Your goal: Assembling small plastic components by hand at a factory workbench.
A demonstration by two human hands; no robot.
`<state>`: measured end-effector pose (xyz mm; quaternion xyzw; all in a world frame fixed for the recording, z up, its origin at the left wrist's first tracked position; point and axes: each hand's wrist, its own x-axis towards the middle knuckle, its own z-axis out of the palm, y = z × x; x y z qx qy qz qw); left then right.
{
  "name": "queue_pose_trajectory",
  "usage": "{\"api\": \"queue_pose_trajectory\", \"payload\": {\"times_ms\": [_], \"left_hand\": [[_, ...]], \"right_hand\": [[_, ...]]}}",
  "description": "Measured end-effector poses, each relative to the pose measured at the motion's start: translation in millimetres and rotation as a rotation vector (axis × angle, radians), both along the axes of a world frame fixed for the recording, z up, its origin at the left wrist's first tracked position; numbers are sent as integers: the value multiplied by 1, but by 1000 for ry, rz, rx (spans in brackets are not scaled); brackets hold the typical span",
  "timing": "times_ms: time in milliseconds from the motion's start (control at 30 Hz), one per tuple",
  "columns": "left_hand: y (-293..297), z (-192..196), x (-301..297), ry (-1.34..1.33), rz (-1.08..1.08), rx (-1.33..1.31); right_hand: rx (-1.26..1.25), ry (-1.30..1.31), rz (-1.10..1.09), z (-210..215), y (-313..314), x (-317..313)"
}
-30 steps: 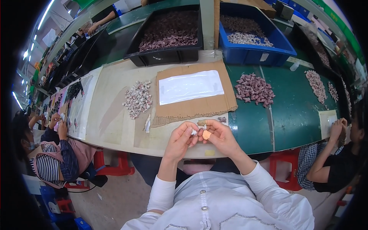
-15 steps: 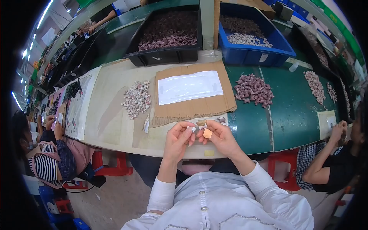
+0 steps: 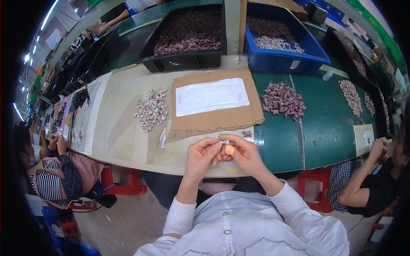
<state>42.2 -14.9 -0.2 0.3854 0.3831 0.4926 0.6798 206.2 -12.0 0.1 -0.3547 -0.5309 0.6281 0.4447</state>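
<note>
My left hand and my right hand meet above the near edge of the table. Their fingertips are pinched together around a small whitish piece, mostly covered by the fingers. Tan finger covers sit on the right thumb and forefinger. Just beyond the hands lies a brown corrugated cardboard sheet with a white plastic-wrapped sheet on top. To its left is a heap of small whitish pieces with reddish marks; to its right, a heap of purplish-brown pieces.
A black bin and a blue bin of small pieces stand at the back. One loose purplish piece lies near my right hand. Co-workers sit at left and right, near red stools.
My left hand has moved slightly right, bringing its fingertips against those of my right hand. The whitish bit that showed at the left fingertips is now between both hands.
</note>
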Motion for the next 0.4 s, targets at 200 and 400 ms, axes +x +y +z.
{"api": "queue_pose_trajectory", "payload": {"times_ms": [200,400], "left_hand": [[-2,0,7,136,112,45],[-3,-2,5,136,104,162]], "right_hand": [[187,-252,-110,-2,-2,-1],[213,-272,-122,1,-2,-1]]}}
